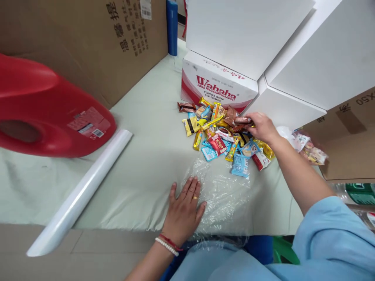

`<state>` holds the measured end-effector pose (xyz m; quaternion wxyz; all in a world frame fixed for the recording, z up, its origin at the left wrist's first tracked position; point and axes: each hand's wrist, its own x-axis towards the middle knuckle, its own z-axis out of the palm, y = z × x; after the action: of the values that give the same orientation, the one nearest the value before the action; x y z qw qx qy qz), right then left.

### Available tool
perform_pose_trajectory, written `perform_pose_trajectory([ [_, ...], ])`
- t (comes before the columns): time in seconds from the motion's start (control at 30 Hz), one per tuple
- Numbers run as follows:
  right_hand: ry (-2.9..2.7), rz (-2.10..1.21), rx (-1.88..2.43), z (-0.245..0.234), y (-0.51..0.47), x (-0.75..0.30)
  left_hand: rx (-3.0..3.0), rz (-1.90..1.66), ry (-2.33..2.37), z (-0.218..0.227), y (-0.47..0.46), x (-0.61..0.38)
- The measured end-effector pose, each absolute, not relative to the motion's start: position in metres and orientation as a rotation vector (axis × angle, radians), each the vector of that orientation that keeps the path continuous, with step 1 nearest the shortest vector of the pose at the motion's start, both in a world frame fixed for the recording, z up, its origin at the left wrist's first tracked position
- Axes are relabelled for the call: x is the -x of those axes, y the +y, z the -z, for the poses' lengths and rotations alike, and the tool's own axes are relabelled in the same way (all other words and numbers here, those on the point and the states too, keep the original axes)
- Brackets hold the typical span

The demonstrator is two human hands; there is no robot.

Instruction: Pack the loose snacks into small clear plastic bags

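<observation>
My left hand (184, 208) lies flat with fingers spread on the pale green cloth, at the left edge of a clear plastic bag (225, 201). A ring and two bracelets are on it. My right hand (262, 127) reaches to the right side of a heap of wrapped snacks (218, 144). Its thumb and fingers pinch a brown-wrapped snack (243, 120); the far end is partly hidden by the fingers. Yellow, red, blue and white packets surround it. A light blue packet (240, 165) lies at the near edge of the heap, beside the plastic bag.
Behind the heap stands a Wahaha water carton (219, 88) beneath white boxes (240, 31). A red plastic jug (58, 113) and a shiny white roll (82, 191) are at the left, before a large cardboard box (82, 43). Another snack bag (312, 150) lies right.
</observation>
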<state>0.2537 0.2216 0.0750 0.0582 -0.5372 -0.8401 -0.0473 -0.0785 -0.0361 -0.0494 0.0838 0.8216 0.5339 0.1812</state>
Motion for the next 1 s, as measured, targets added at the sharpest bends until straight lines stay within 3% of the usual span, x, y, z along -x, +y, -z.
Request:
perform_pose_trajectory([
  [0.17, -1.876, -0.247, 1.553, -0.088, 0.203, -0.272, -2.456, -0.532, 1.570, 0.048, -0.034, 0.079],
  [0.33, -1.441, -0.912, 1.453, -0.083, 0.143, -0.266, -2.466, -0.519, 1.539, 0.048, -0.034, 0.079],
  [0.5, -1.825, -1.653, 1.372, -0.071, 0.069, -0.231, -2.378, -0.463, 1.548, 0.044, -0.036, 0.076],
  [0.6, -2.268, -1.892, 1.123, -0.052, 0.056, -0.210, -2.363, -0.393, 1.554, 0.043, -0.037, 0.074],
  [0.67, -2.476, -1.744, 1.153, -0.038, 0.054, -0.199, -2.367, -0.352, 1.567, 0.043, -0.038, 0.074],
  [0.83, -2.475, -0.712, 1.709, -0.033, 0.033, -0.180, -2.388, -0.294, 1.604, 0.041, -0.040, 0.072],
  [1.0, -2.499, -0.551, 1.964, -0.033, -0.028, -0.166, -2.397, -0.295, 1.636, 0.042, -0.041, 0.069],
])
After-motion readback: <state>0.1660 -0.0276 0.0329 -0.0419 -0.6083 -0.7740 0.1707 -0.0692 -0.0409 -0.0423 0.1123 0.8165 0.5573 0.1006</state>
